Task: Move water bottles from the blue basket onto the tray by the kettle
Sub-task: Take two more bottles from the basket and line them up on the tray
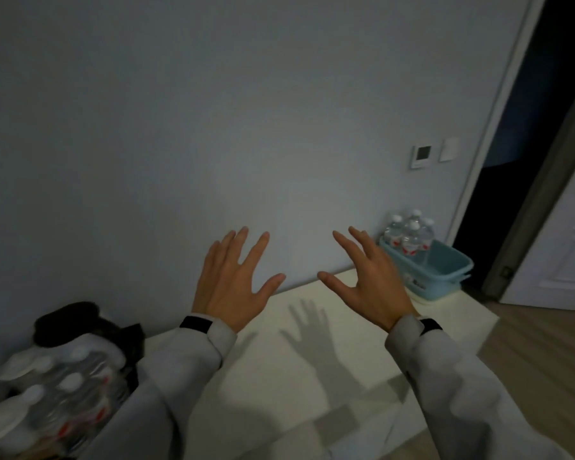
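A light blue basket (445, 272) stands at the far right end of a pale counter (312, 360), against the wall. Several clear water bottles (409, 234) with white caps and red labels stand upright in its far left corner. At the bottom left, more bottles of the same kind (57, 390) are grouped beside a dark kettle-like object (77, 323); the tray under them is hidden. My left hand (236, 283) and my right hand (369, 280) hover over the counter's middle, palms down, fingers spread, both holding nothing.
A plain grey wall runs behind the counter. A small wall panel (421, 156) and a switch plate (448, 149) sit above the basket. A dark open doorway (528, 161) and a white door (565, 254) lie to the right, over wooden floor (545, 343).
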`<control>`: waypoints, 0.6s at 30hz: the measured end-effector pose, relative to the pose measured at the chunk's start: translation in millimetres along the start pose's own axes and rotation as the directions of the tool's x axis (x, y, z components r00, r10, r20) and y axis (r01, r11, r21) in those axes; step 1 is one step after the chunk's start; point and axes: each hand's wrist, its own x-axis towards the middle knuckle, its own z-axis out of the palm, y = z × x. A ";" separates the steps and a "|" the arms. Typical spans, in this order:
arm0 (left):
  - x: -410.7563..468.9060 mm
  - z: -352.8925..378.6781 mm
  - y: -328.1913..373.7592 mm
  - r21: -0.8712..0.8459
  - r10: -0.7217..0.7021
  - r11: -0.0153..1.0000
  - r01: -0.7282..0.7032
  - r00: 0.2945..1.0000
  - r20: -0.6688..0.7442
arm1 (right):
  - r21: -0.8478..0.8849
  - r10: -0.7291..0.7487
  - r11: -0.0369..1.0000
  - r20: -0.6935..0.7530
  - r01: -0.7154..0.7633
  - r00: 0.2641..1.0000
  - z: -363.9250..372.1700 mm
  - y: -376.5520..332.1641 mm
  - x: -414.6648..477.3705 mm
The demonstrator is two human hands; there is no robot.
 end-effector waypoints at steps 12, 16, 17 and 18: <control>150.4 132.5 145.8 -0.076 0.136 0.988 -0.138 0.990 -0.027 | -0.159 0.086 0.983 -0.032 -0.090 0.996 -77.5 198.5 55.9; 202.1 182.8 179.9 -0.097 0.127 0.987 -0.128 0.992 -0.011 | -0.204 0.126 0.972 0.013 -0.121 0.992 -92.8 260.5 89.9; 213.1 192.7 188.2 -0.105 0.124 0.987 -0.124 0.992 -0.008 | -0.210 0.131 0.970 0.016 -0.125 0.991 -97.9 274.0 97.9; 225.4 203.2 197.0 -0.105 0.125 0.987 -0.125 0.992 -0.006 | -0.217 0.134 0.968 0.015 -0.128 0.991 -103.2 289.0 107.2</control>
